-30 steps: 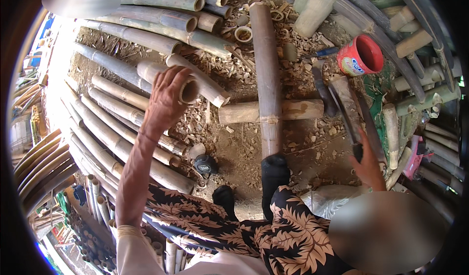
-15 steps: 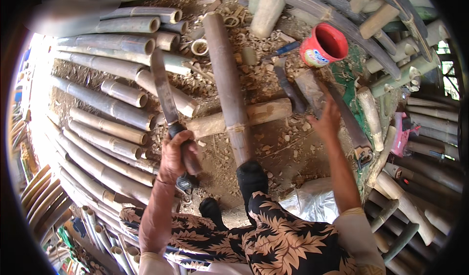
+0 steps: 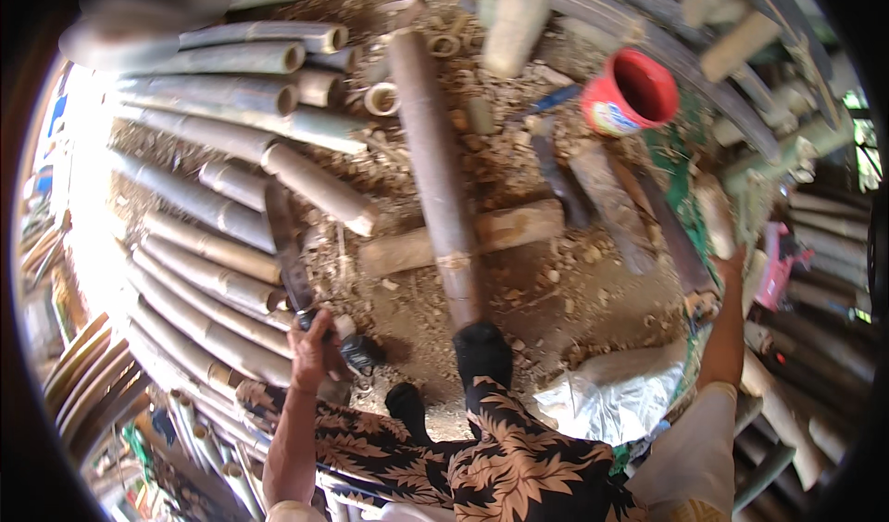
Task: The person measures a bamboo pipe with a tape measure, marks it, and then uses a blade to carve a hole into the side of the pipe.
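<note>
In my left hand (image 3: 315,348) is a long machete (image 3: 286,244), its blade pointing away from me over the bamboo on the left. My right hand (image 3: 729,270) is stretched out at the far right, at the near end of a pale wooden club (image 3: 713,209). Its fingers are blurred, so whether they grip the club is unclear. Between my hands a thick bamboo pole (image 3: 431,151) rests across a wooden block (image 3: 520,227). My black-socked foot (image 3: 482,353) is at the pole's near end.
Cut bamboo poles (image 3: 208,133) lie stacked along the left. A red bucket (image 3: 632,94) stands at the far right, near a blue-handled tool (image 3: 554,99). Wood pieces (image 3: 611,198) and a clear plastic sheet (image 3: 619,394) lie on the chip-strewn ground.
My right hand has moved right and nearer, from beside the wood pieces to the club's end. My left hand has dropped slightly nearer and left with the machete.
</note>
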### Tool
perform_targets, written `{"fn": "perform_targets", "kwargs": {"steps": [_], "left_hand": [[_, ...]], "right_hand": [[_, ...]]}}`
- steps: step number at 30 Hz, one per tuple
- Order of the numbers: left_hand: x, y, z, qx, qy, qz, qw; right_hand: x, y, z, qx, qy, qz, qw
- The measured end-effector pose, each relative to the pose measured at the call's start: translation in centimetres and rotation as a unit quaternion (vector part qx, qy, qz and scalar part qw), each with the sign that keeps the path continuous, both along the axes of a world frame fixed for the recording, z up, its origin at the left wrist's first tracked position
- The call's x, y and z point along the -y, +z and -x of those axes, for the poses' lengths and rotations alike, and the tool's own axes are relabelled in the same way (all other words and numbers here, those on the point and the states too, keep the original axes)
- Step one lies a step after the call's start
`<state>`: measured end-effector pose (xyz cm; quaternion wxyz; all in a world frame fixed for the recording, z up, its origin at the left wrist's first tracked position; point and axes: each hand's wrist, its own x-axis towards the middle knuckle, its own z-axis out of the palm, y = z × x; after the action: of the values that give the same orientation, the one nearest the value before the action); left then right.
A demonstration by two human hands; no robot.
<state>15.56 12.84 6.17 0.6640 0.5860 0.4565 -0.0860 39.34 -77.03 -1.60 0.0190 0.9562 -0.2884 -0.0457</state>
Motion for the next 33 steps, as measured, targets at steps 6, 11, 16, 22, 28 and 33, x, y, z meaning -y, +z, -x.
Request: {"fn": "perform_targets", "kwargs": {"steps": [6,11,16,22,28,33], "left_hand": [[0.4,3.3,-0.5,0.008,-0.013,-0.039,0.999],[1.4,1.6,-3.1,-0.002,-0.066,0.005,0.998],[1.9,1.8,-4.4,0.013,-0.122,-0.038,0.992],[0.9,-0.3,-6.0,0.054,-0.186,-0.091,0.977],[-0.8,2.0,-7.9,-0.009,-0.370,-0.294,0.881],[-2.6,2.5,-10.0,-0.014,-0.493,-0.364,0.790]], "right_hand": [[-9.4,-3.8,2.3,-0.063,-0.105,-0.293,0.948],[-3.4,-1.8,1.9,0.013,0.043,-0.102,0.994],[-8.2,0.3,0.7,-0.180,-0.034,0.053,0.982],[-11.4,2.0,2.9,-0.201,-0.025,0.068,0.977],[-17.8,5.0,6.0,-0.175,0.042,0.058,0.982],[-22.3,9.7,9.3,-0.094,-0.005,-0.242,0.966]]}}
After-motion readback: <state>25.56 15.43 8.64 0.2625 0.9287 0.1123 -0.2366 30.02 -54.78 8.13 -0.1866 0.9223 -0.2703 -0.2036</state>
